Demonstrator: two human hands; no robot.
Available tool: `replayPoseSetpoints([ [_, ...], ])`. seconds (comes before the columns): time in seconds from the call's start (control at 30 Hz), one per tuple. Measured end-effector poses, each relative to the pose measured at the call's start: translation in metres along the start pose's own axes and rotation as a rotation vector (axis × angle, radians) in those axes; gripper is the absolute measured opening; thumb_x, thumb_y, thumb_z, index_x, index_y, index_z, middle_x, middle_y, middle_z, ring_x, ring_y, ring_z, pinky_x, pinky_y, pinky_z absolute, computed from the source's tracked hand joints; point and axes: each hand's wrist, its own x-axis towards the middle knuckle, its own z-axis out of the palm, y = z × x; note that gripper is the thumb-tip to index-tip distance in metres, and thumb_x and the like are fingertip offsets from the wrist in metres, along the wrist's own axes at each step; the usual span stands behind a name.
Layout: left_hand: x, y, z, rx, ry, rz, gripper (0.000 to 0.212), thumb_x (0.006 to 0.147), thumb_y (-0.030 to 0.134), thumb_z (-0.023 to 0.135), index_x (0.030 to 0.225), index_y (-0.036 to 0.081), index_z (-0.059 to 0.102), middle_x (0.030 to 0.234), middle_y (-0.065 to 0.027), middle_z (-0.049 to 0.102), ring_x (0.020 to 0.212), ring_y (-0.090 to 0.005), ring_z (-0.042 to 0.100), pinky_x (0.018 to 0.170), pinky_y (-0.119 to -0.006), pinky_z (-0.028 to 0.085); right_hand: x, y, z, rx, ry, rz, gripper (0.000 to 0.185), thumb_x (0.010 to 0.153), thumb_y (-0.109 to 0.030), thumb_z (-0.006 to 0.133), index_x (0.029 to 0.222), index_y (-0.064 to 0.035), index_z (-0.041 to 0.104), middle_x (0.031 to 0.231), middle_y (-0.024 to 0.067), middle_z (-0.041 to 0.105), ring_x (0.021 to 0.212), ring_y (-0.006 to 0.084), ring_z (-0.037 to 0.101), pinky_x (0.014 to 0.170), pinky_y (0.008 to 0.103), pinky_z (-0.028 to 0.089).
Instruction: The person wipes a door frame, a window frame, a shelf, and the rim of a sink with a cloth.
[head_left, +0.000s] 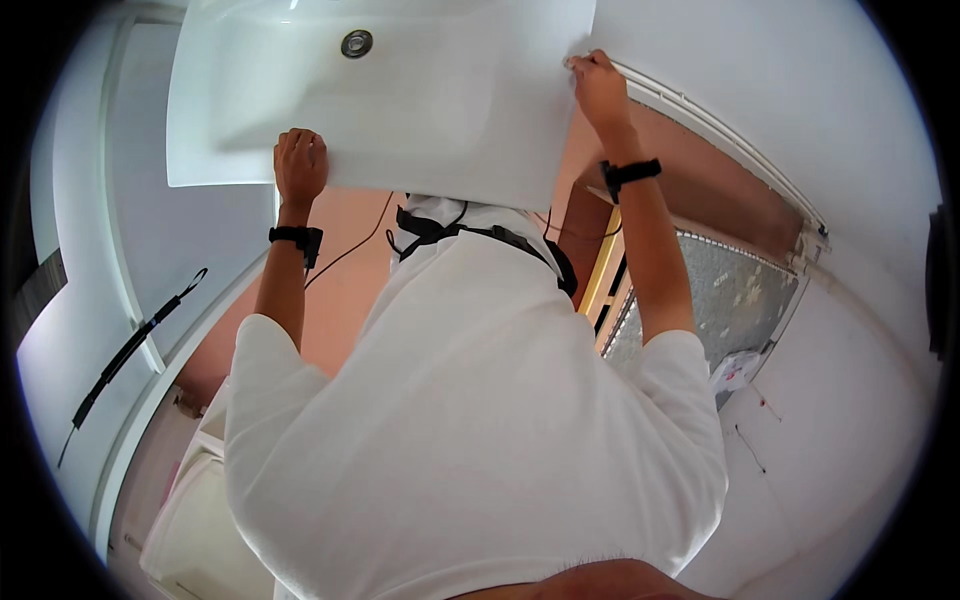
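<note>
A white ceramic washbasin (420, 112) with a metal drain (357, 44) spans the top of the view, before my body. My left hand (301, 159) is curled over its front rim, left of the middle. At the basin's right edge is my right hand (602, 86), its fingers bent and their tips close together. Something small and pale may be between those fingertips, but it is too small to make out. Both wrists wear black straps with a small dark unit, the left strap (296, 238) and the right strap (630, 174).
White pipes (697, 112) run along the wall right of the basin. Lower right are a grey patterned panel (727, 281) and a yellow-edged frame (604, 259). A black cord (135, 349) hangs at the left. Dark cables (360, 244) pass by my waist; a pale container (199, 525) stands lower left.
</note>
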Motion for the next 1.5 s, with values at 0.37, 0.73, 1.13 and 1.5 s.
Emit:
replayPoseSetpoints([
  [0.37,0.001,0.003,-0.006,0.021,-0.027,-0.055,0.009,0.086,0.009,0.056,0.080,0.003,0.058,0.084,-0.0085,0.058,0.083,-0.0282,0.054,0.075,-0.040,0.042,0.101,0.003,0.003,-0.229,-0.165,0.284,0.014,0.086,-0.006,0.057,0.086,-0.0004,0.069,0.101,0.0194,0.061,0.085,0.0384,0.065,0.078,0.0445,0.055],
  [0.73,0.000,0.008,-0.006,0.034,-0.041,-0.093,0.007,0.086,0.009,0.057,0.080,0.004,0.058,0.083,-0.0073,0.057,0.083,-0.0271,0.053,0.074,-0.039,0.042,0.059,0.015,0.026,-0.239,0.067,-0.019,0.022,0.085,-0.002,0.056,0.102,0.0027,0.069,0.104,0.0171,0.067,0.089,0.0331,0.063,0.081,0.0392,0.053],
  [1.13,-0.001,0.009,-0.008,0.016,-0.040,-0.112,0.008,0.085,0.009,0.057,0.080,0.004,0.057,0.083,-0.0082,0.057,0.083,-0.0273,0.054,0.075,-0.040,0.042,0.144,0.042,0.023,-0.108,0.058,0.158,0.014,0.086,-0.008,0.057,0.091,-0.0022,0.069,0.092,0.0182,0.065,0.085,0.0365,0.064,0.077,0.0434,0.053],
  [1.5,0.008,0.030,-0.016,-0.022,-0.062,0.169,0.003,0.082,0.006,0.063,0.083,0.005,0.060,0.082,-0.0072,0.060,0.082,-0.0273,0.056,0.073,-0.038,0.043,0.091,-0.008,0.013,-0.019,-0.095,0.079,0.018,0.085,-0.006,0.055,0.096,-0.0009,0.069,0.097,0.0195,0.064,0.092,0.0370,0.061,0.085,0.0437,0.050],
])
